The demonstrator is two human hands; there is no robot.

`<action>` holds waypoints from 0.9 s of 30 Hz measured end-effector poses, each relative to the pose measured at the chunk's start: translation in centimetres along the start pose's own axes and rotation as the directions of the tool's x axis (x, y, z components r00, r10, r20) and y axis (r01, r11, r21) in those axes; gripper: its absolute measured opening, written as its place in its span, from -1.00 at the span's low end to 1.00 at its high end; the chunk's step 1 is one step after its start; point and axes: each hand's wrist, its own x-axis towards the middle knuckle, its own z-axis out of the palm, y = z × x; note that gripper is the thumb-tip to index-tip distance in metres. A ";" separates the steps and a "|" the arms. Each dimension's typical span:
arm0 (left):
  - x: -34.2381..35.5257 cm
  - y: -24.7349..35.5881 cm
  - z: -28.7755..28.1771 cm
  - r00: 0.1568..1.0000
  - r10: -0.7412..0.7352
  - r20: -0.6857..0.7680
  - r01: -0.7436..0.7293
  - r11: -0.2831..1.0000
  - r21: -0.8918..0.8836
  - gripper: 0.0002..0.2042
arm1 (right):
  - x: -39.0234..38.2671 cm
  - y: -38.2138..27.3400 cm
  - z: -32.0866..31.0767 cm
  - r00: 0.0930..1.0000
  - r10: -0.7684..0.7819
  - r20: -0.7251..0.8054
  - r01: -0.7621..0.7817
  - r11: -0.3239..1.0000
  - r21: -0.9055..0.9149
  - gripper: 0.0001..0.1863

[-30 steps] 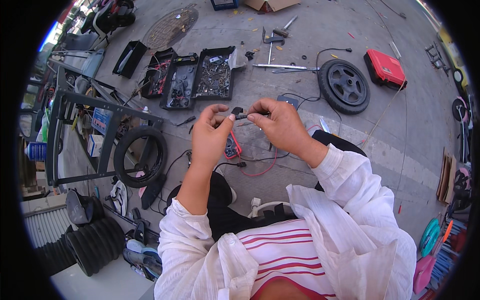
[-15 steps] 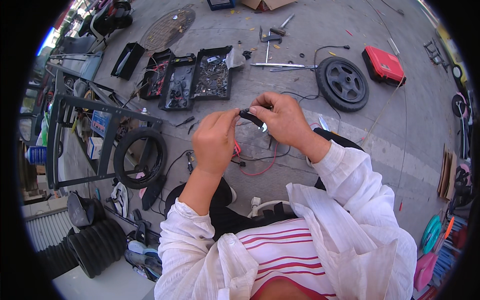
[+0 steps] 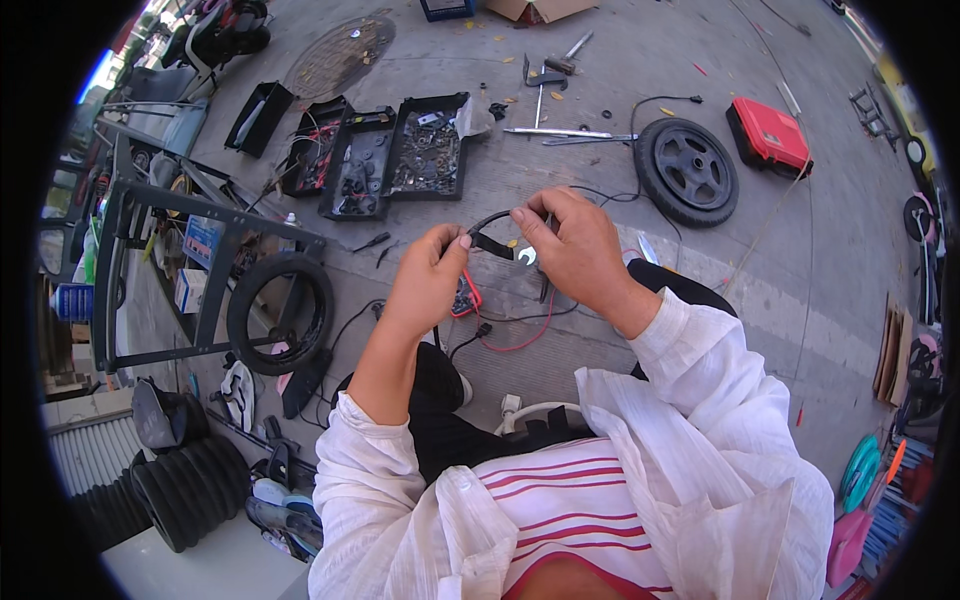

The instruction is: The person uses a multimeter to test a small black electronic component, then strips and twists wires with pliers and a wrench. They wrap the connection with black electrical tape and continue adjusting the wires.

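Note:
A black cable (image 3: 490, 217) arcs between my two hands. My left hand (image 3: 430, 275) pinches one end of it between thumb and fingertips. The other end sits in the closed thumb and fingers of my right hand (image 3: 580, 245). Below the arc, a thicker black strip (image 3: 492, 246) runs from my left fingertips toward my right palm. A silver open-ended wrench head (image 3: 526, 257) shows at the strip's end, beside my right hand; I cannot tell how it is held. Under my hands on the ground lie a red-edged meter (image 3: 466, 297) and a black plug (image 3: 484, 330).
Black trays of small parts (image 3: 430, 150) lie ahead to the left. A spoked wheel (image 3: 686, 170) and a red case (image 3: 770, 135) are at the right. A metal frame (image 3: 210, 280) with a loose tyre (image 3: 280, 315) stands left. A hammer (image 3: 562, 64) lies farther off.
My hands have moved apart, the left one lower and to the left. The cable now bows up between them, and more of the meter and the plug shows below.

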 end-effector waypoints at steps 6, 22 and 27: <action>0.1 0.3 -0.5 0.998 -0.046 0.047 0.049 0.996 -0.069 -0.79 | 0.2 2.6 2.9 0.949 0.015 0.315 -0.161 0.883 0.440 -0.70; -0.8 1.0 0.9 0.856 0.516 -0.010 -0.478 0.800 0.363 -0.87 | 0.9 1.3 0.3 0.723 0.243 0.646 -0.689 0.189 0.700 -0.84; -0.4 0.4 1.5 0.945 0.291 -0.148 -0.287 0.957 0.053 -0.87 | 0.7 0.3 0.6 0.737 0.273 0.619 -0.669 0.161 0.725 -0.80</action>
